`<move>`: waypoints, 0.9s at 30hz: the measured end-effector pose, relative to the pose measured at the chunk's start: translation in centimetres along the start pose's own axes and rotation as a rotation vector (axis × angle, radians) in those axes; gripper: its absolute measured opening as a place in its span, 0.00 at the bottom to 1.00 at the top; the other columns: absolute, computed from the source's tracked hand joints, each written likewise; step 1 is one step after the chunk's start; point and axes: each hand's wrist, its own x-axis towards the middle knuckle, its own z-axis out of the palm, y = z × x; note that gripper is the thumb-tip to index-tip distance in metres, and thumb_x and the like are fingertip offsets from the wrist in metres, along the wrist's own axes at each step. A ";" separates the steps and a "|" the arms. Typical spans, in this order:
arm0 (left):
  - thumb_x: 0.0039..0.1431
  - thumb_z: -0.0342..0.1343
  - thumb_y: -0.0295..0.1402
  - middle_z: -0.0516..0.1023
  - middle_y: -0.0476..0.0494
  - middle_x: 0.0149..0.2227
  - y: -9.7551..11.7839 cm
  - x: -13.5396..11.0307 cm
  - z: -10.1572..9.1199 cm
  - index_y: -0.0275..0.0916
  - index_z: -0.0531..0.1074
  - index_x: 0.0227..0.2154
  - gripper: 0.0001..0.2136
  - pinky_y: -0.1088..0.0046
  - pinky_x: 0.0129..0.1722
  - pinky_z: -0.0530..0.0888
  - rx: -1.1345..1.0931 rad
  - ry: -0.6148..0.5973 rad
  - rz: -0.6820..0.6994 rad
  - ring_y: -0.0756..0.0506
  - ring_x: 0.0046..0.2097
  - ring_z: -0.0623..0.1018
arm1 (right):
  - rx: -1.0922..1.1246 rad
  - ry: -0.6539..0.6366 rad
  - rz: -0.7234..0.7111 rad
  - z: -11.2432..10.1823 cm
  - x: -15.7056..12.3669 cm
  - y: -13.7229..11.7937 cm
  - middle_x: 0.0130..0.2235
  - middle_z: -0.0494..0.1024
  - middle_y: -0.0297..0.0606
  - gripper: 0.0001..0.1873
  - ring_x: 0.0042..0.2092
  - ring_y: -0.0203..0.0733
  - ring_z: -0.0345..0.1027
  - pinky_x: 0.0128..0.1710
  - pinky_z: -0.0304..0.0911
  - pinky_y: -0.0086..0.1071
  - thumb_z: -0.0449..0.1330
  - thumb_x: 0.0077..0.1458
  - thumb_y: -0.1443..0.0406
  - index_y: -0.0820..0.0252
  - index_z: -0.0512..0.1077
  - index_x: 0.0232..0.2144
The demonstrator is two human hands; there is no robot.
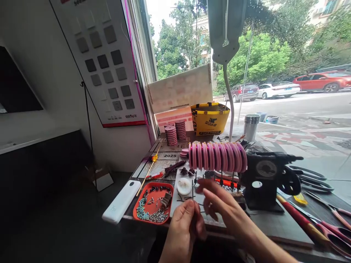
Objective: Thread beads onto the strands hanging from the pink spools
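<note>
My left hand [184,223] is closed in a pinch at the front edge of the table. A thin dark strip [192,190] stands upright from its fingertips. My right hand [223,204] hovers just to the right with its fingers apart and slightly blurred; I see nothing in it. Beyond both hands is a row of pink rings [218,157] on a black hand-cranked machine [267,175]. Small dark pieces lie on the light board near a round white dish [184,186]. To the left, an orange-red tray [136,215] holds metal beads, teal tubes and black bits.
A white power bank [122,201] lies at the left table edge beside a thin wooden stick [145,177]. Several scissors [325,224] lie at the right. Stacked pink discs [171,136] and a yellow bag [210,120] stand at the back by the window.
</note>
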 end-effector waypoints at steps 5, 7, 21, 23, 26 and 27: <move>0.41 0.60 0.50 0.60 0.58 0.08 -2.4 -2.4 -1.8 0.38 0.64 0.18 0.19 0.80 0.13 0.55 -0.056 0.044 -0.164 0.57 0.11 0.58 | 0.376 -0.118 0.171 1.7 3.3 -0.9 0.20 0.71 0.31 0.21 0.15 0.26 0.52 0.14 0.42 0.22 0.62 0.43 0.51 0.63 0.67 0.31; 0.41 0.61 0.49 0.62 0.57 0.09 -2.7 -3.5 -2.2 0.38 0.65 0.19 0.19 0.81 0.13 0.53 -0.074 0.095 -0.193 0.58 0.11 0.57 | 0.394 -0.106 0.186 2.0 3.3 -0.3 0.18 0.70 0.29 0.22 0.14 0.26 0.52 0.13 0.41 0.22 0.62 0.42 0.50 0.62 0.66 0.30; 0.38 0.61 0.51 0.75 0.47 0.13 -4.3 -5.9 -2.2 0.37 0.65 0.19 0.21 0.81 0.15 0.52 -0.077 0.110 -0.279 0.56 0.13 0.66 | 0.414 -0.090 0.222 1.7 2.7 -0.3 0.18 0.70 0.28 0.19 0.14 0.27 0.55 0.14 0.44 0.22 0.63 0.43 0.53 0.61 0.65 0.29; 0.37 0.62 0.51 0.75 0.47 0.12 -4.1 -5.9 -2.1 0.36 0.65 0.18 0.21 0.82 0.15 0.51 -0.067 0.140 -0.285 0.56 0.13 0.66 | 0.417 -0.090 0.221 1.7 2.7 -0.3 0.18 0.70 0.28 0.19 0.14 0.27 0.55 0.14 0.44 0.22 0.63 0.43 0.53 0.61 0.65 0.30; 0.35 0.63 0.51 0.74 0.47 0.12 -3.9 -6.0 -1.8 0.36 0.66 0.17 0.22 0.82 0.15 0.51 -0.058 0.167 -0.292 0.56 0.13 0.66 | 0.419 -0.090 0.220 1.7 2.7 -0.2 0.18 0.70 0.28 0.19 0.14 0.26 0.55 0.14 0.44 0.21 0.63 0.43 0.53 0.62 0.65 0.29; 0.34 0.63 0.51 0.74 0.47 0.12 -3.8 -6.0 -1.8 0.36 0.66 0.17 0.22 0.82 0.15 0.51 -0.059 0.172 -0.292 0.56 0.13 0.66 | 0.419 -0.090 0.219 1.7 2.8 -0.2 0.18 0.70 0.28 0.18 0.14 0.26 0.55 0.14 0.44 0.21 0.62 0.43 0.54 0.62 0.65 0.29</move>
